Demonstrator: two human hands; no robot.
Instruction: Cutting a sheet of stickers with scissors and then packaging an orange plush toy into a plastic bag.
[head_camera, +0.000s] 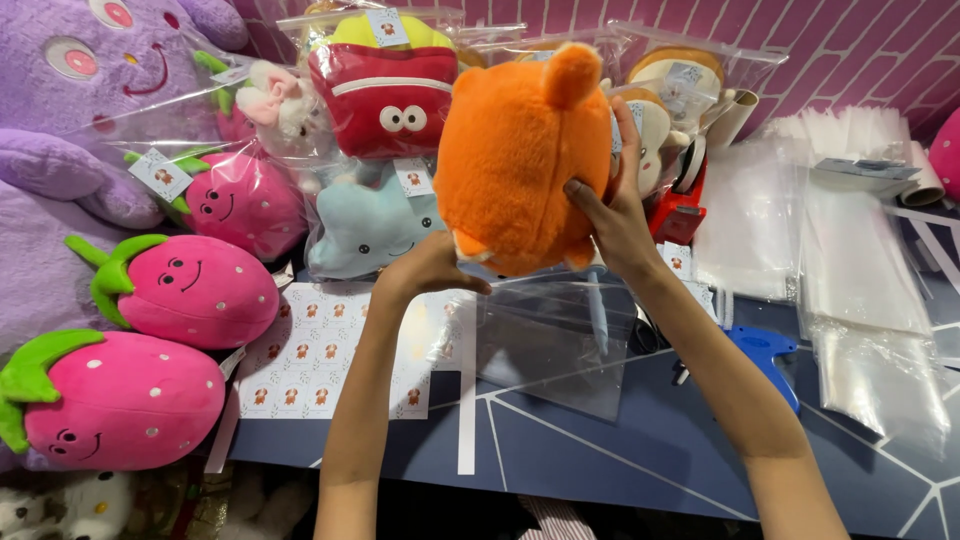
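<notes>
Above the table's (640, 450) middle, orange plush (525, 150) gripped by both hands, left (425, 270) under it, right (615, 215) at its right side, not yet in the clear bag (545, 335) lying below, bagged toys (385, 85) stacked far.

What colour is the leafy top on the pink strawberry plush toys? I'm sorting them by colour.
Green, clearest in the head view on the strawberry plush toy's leafy top at lower left.

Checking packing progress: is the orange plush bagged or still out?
Out: the orange plush is bare between both hands, above the clear bag.
</notes>
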